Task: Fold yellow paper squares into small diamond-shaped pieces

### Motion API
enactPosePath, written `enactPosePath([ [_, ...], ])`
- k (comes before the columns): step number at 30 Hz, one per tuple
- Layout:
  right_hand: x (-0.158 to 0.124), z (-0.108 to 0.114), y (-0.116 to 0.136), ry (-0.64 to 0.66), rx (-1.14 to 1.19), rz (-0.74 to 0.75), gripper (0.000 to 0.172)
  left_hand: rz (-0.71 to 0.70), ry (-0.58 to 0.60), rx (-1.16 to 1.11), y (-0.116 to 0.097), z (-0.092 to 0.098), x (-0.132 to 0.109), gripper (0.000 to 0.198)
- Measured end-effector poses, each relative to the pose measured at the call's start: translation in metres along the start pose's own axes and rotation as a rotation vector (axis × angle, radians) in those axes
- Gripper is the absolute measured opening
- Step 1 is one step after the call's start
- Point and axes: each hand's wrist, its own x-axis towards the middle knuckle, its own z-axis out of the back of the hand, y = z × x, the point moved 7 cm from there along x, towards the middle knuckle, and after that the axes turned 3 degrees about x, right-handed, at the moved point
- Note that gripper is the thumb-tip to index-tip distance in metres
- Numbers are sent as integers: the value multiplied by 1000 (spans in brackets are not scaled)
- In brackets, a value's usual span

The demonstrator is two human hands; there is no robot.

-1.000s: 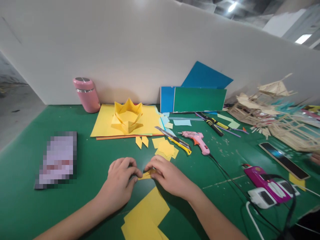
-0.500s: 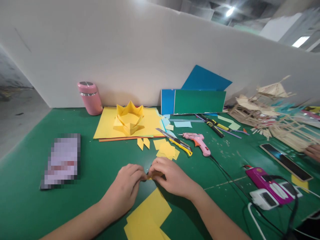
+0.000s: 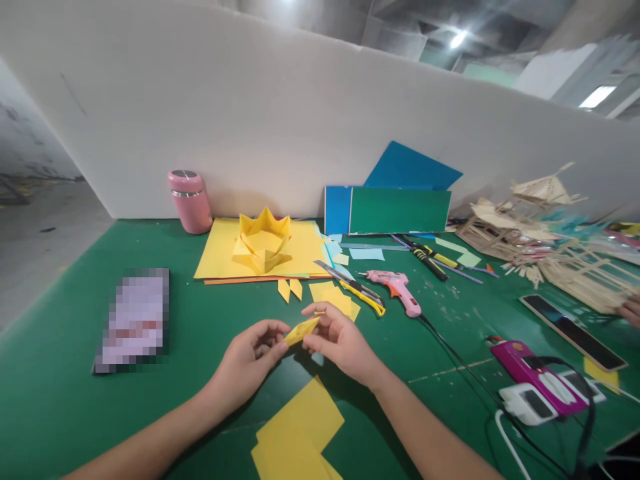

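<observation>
Both my hands pinch a small folded yellow paper piece (image 3: 301, 330) and hold it a little above the green table (image 3: 75, 427). My left hand (image 3: 247, 360) grips its left end between thumb and fingers. My right hand (image 3: 340, 340) grips its right end. Yellow paper squares (image 3: 297, 433) lie on the table just below my wrists. More small yellow cut pieces (image 3: 333, 298) lie beyond my hands. A folded yellow paper crown (image 3: 263, 241) sits on a yellow sheet (image 3: 220, 257) farther back.
A pink flask (image 3: 190, 201) stands at the back left. A utility knife (image 3: 353, 287), pink glue gun (image 3: 397, 290), blue and green card (image 3: 397, 208), stick models (image 3: 550, 233), a dark phone (image 3: 573, 323) and a purple device with cables (image 3: 537, 383) fill the right. Another person's hand (image 3: 631, 308) shows at the right edge.
My hands have lifted the small yellow piece off the table, where they were pressing it, and now hold it in the air. The view has tilted upward a little.
</observation>
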Motion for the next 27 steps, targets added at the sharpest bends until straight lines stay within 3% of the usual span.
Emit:
enactPosePath([
  [8, 1, -4, -8, -47, 279, -75, 44, 64, 77, 66, 3, -10, -3, 29],
  [13, 0, -11, -7, -4, 217, -110, 34, 60, 63, 90, 4, -9, -3, 31],
  [27, -1, -11, -10, -141, 210, -148, 40, 80, 62, 50, 2, -16, -9, 29],
])
